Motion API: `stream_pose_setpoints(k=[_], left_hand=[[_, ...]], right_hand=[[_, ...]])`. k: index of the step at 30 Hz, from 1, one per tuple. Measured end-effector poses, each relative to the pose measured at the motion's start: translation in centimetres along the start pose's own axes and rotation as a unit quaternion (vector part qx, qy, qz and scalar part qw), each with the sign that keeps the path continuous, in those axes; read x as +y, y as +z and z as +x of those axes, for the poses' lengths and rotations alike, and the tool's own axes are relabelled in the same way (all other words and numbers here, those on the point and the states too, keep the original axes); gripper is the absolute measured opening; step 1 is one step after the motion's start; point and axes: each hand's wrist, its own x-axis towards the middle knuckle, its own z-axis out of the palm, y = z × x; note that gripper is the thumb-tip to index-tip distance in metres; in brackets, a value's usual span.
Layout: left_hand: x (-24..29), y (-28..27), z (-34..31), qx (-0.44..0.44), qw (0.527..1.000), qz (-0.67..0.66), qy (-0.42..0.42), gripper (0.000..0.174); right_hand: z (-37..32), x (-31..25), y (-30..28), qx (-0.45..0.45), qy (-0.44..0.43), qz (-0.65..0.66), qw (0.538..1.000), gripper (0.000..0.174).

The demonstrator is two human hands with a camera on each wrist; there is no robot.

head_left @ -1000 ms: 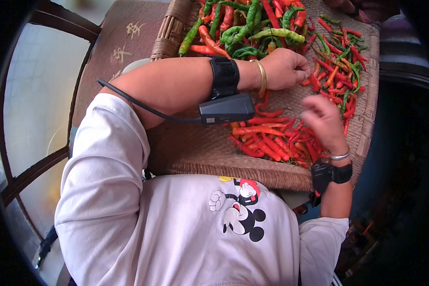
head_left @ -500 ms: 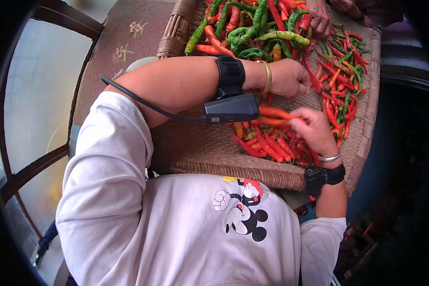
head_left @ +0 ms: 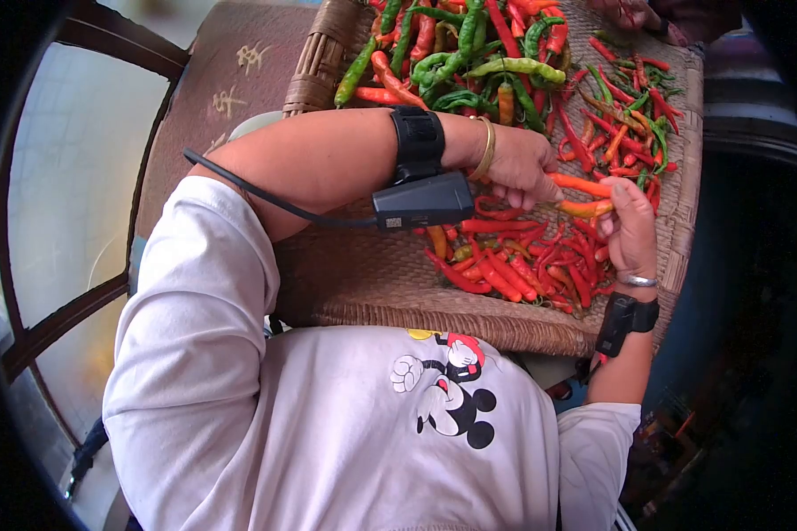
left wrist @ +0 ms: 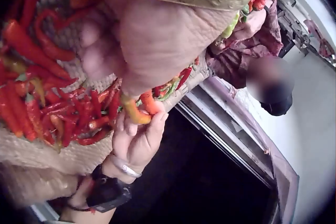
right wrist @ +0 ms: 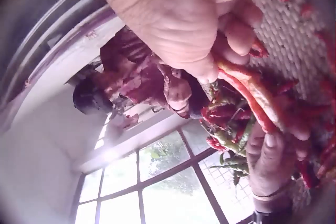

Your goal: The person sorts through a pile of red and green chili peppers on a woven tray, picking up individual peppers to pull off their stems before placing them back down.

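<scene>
- Woven tray (head_left: 354,288): the landmark, running out from just in front of the person's shirt (head_left: 354,425). Its near and right edges look low, so a pepper let slip beyond either could drop off.
- Mixed heap (head_left: 469,66): big red and green peppers at the tray's far end. Piled up, it might slide if a sleeve or forearm knocks it.
- Thin-pepper strip (head_left: 629,133): small red and green ones along the tray's right side, near that edge. A careless sweep could push some over.
- Red pile (head_left: 514,265): toward the tray's near edge, below the hands. With the thin strip so near, a dropped pepper could mix the two.
- Left hand (head_left: 521,166): above the tray's middle, pinching one end of the peppers between thumb and fingers.
- Right hand (head_left: 633,221): over the tray's right part, thumb and fingers clamped on the other end.
- Camera box (head_left: 423,202): on the left wrist, over the tray's middle; dipping the arm might drag it through the red pile.
- Orange peppers (head_left: 580,184): apparently two, stretched between both hands above the tray. Pulling the hands apart too hard could snap them.
</scene>
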Motion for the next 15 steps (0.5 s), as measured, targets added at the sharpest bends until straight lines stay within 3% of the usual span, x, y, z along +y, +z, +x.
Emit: stream_pose_setpoints(k=[4,6,8,10,15], left_hand=[[-0.1,-0.1,0.2,0.050,0.999,-0.006,0.001,0.025],[-0.2,-0.1,0.3,0.057,0.998,-0.010,0.006,0.024],[-0.4,-0.1,0.5,0.061,0.998,-0.013,0.009,0.023],[-0.7,0.0,0.8,0.059,0.998,-0.016,0.017,0.023],[-0.4,-0.1,0.5,0.070,0.997,-0.009,0.008,0.021]], right_hand=[[0.3,-0.7,-1.8,0.041,-0.037,0.061,0.997,0.021],[0.4,-1.5,-2.0,0.137,-0.052,0.095,0.985,0.019],[0.9,-1.2,-3.9,0.120,-0.083,0.118,0.982,0.019],[1.5,-1.3,-4.8,0.191,-0.119,0.224,0.948,0.020],[1.2,-0.3,-3.9,0.208,-0.080,0.237,0.946,0.025]])
